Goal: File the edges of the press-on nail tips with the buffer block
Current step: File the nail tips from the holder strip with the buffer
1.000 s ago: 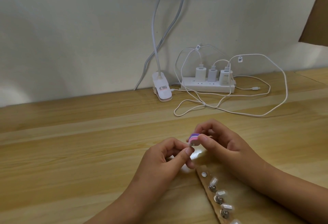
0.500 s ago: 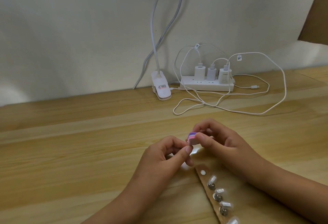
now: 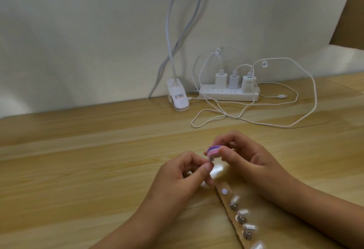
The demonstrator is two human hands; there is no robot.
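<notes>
Both hands hover above the bench (image 3: pixel 78 170): right hand (image 3: pixel 248 160) pinches the buffer (image 3: pixel 213 151), left hand (image 3: pixel 177 175) pinches what seems a tip (image 3: pixel 210 162) beneath it. Light, thin, likely springy; grip its sides firmly.

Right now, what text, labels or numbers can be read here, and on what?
No text reads clearly.
Lamp clip sticker: red and black print, too blurred.
Rightmost charger: grey brand mark, too blurred.
Cable tags: printed codes, too small.
</notes>
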